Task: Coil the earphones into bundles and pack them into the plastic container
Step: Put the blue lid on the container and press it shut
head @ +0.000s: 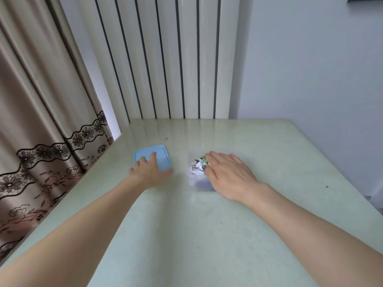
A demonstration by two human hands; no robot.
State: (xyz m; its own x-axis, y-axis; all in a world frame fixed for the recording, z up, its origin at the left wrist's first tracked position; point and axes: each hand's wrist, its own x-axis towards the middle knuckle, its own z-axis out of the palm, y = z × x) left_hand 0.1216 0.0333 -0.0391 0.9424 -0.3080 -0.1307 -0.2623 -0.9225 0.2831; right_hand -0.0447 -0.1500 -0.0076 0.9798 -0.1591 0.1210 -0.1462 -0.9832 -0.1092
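A clear plastic container stands on the pale green table, right of centre. Inside it lie coiled earphones, white and green cords bunched together. My right hand lies flat over the container's right side with straight fingers, covering much of the contents. A light blue lid lies flat on the table to the left of the container. My left hand rests on the lid's near edge, fingers spread on top and thumb stretched out to the right along the edge.
A brown curtain with dark lace trim hangs along the table's left edge. A white ribbed panel and a plain wall stand behind the table. The table's right edge runs off diagonally.
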